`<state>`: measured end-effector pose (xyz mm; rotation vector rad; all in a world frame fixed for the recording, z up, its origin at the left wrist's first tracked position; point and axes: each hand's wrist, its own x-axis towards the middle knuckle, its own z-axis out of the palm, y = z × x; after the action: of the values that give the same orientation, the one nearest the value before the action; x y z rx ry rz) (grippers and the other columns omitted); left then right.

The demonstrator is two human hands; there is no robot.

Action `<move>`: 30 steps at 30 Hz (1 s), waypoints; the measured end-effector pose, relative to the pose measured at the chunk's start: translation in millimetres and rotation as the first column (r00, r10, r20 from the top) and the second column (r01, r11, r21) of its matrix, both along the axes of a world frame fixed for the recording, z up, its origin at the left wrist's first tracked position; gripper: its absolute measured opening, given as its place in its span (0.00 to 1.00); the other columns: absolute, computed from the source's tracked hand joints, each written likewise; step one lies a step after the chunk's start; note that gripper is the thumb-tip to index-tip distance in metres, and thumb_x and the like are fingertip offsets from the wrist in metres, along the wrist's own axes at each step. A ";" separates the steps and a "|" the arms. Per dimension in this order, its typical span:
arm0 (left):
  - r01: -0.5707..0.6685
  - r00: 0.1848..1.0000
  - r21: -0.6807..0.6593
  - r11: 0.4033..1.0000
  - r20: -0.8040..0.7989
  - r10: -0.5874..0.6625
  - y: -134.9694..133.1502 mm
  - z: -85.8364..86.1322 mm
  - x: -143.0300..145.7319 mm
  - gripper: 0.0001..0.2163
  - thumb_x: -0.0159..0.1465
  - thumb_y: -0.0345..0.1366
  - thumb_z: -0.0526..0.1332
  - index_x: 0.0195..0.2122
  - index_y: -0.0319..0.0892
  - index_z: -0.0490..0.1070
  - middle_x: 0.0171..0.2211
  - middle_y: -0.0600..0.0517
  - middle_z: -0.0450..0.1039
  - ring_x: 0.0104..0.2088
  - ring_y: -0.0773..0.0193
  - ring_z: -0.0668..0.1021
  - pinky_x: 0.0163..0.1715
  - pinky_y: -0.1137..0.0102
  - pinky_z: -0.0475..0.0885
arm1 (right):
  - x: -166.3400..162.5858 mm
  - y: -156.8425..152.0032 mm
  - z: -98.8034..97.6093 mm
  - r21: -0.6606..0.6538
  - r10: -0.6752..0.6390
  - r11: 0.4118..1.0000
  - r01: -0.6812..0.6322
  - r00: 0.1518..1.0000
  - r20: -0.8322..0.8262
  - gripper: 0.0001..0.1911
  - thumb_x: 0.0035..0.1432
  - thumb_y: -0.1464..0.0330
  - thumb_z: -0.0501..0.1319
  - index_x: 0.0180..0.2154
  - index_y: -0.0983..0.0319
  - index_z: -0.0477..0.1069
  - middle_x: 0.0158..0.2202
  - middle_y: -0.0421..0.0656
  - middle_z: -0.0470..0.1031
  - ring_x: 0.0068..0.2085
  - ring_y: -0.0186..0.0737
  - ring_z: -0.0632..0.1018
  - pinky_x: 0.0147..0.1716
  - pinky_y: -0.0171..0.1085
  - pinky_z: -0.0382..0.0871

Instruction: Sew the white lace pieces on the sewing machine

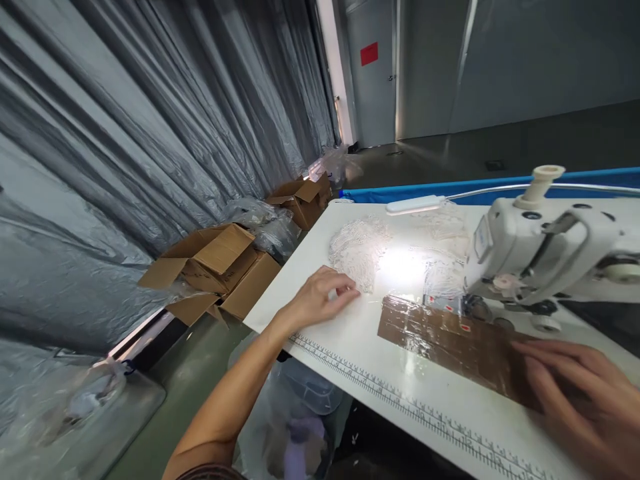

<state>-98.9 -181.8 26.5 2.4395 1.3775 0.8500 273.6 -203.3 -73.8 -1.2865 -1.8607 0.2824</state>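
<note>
We see the brown strip [435,340] flat on the table [350,333], just on the near side of the sewing machine [510,247]. The right hand [585,387] is nearer, its fingers loosely stretched over the strip's right end (blurred, so we cannot tell whether they grip or merely rest). From the left hand [317,297] the strip lies to the right, apart; that thumb and forefinger curl close beside the white pile [353,250], and we cannot tell whether they pinch a thread. Its long axis runs roughly along the ruler [390,395], the free end pointing left, toward the left hand.
</note>
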 end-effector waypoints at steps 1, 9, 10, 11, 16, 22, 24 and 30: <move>0.103 0.995 -0.020 0.994 -0.003 -0.104 -3.7 3.5 16.8 0.07 0.66 0.36 0.59 0.36 0.40 0.74 0.29 0.52 0.76 0.30 0.67 0.76 0.43 0.67 0.67 | -7.1 -3.0 7.7 -0.009 0.067 0.998 -0.067 0.998 0.000 0.10 0.58 0.56 0.57 0.43 0.42 0.71 0.46 0.45 0.73 0.46 0.49 0.75 0.43 0.51 0.71; 0.639 0.759 -0.391 0.663 0.182 -0.625 -24.1 13.6 112.0 0.08 0.68 0.36 0.56 0.37 0.38 0.70 0.31 0.51 0.73 0.29 0.70 0.72 0.30 0.75 0.67 | -45.6 -31.0 60.5 -0.313 0.411 0.797 -0.517 0.843 -0.346 0.20 0.67 0.59 0.51 0.58 0.51 0.65 0.57 0.46 0.65 0.58 0.47 0.67 0.55 0.46 0.64; 0.625 0.770 -0.426 0.655 0.196 -0.607 -24.8 13.5 115.7 0.08 0.69 0.36 0.55 0.38 0.39 0.70 0.29 0.52 0.72 0.27 0.71 0.70 0.28 0.76 0.65 | -47.0 -32.5 62.9 -0.364 0.436 0.728 -0.581 0.802 -0.408 0.20 0.68 0.58 0.49 0.57 0.52 0.66 0.55 0.46 0.68 0.56 0.46 0.69 0.54 0.46 0.65; 0.601 0.790 -0.454 0.658 0.207 -0.578 -25.1 13.3 117.9 0.08 0.69 0.37 0.54 0.38 0.39 0.70 0.28 0.53 0.72 0.25 0.72 0.69 0.26 0.76 0.64 | -47.7 -33.5 63.6 -0.399 0.450 0.654 -0.643 0.755 -0.478 0.20 0.68 0.57 0.49 0.57 0.53 0.67 0.52 0.46 0.70 0.53 0.45 0.71 0.52 0.45 0.67; 0.412 0.911 -0.558 0.720 0.223 -0.348 -19.3 9.5 114.4 0.11 0.69 0.39 0.54 0.39 0.41 0.74 0.30 0.53 0.75 0.26 0.72 0.71 0.25 0.77 0.63 | -49.2 -31.6 50.8 -0.439 0.355 0.376 -0.816 0.565 -0.745 0.20 0.59 0.58 0.63 0.51 0.60 0.72 0.35 0.41 0.73 0.34 0.34 0.71 0.33 0.33 0.68; 0.290 0.957 -0.532 0.795 0.170 -0.236 10.6 -7.0 104.5 0.11 0.67 0.41 0.57 0.37 0.41 0.75 0.34 0.52 0.77 0.34 0.67 0.77 0.33 0.75 0.69 | -43.4 -5.7 41.0 -0.575 0.333 0.461 -0.676 0.733 -0.594 0.18 0.61 0.60 0.59 0.50 0.62 0.71 0.38 0.43 0.74 0.35 0.35 0.72 0.32 0.34 0.66; 0.210 0.977 -0.489 0.847 0.067 -0.203 24.7 -15.2 102.7 0.13 0.68 0.43 0.55 0.39 0.41 0.75 0.31 0.52 0.76 0.29 0.68 0.76 0.29 0.74 0.68 | -39.7 6.6 41.9 -0.583 0.315 0.659 -0.475 0.878 -0.360 0.20 0.61 0.61 0.58 0.54 0.60 0.69 0.41 0.45 0.75 0.38 0.39 0.74 0.36 0.37 0.67; 0.117 0.926 -0.094 0.989 -0.349 -0.143 72.5 -39.5 105.0 0.10 0.67 0.38 0.54 0.39 0.38 0.72 0.36 0.48 0.73 0.29 0.65 0.73 0.26 0.73 0.63 | -26.0 33.2 37.2 -0.364 0.100 0.931 -0.005 0.965 0.243 0.20 0.62 0.60 0.53 0.53 0.59 0.70 0.36 0.47 0.75 0.33 0.44 0.75 0.30 0.39 0.64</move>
<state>6.1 -109.3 -13.0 2.6849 1.3046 0.3301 247.6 -170.1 -36.6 -1.5831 -2.1361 0.5285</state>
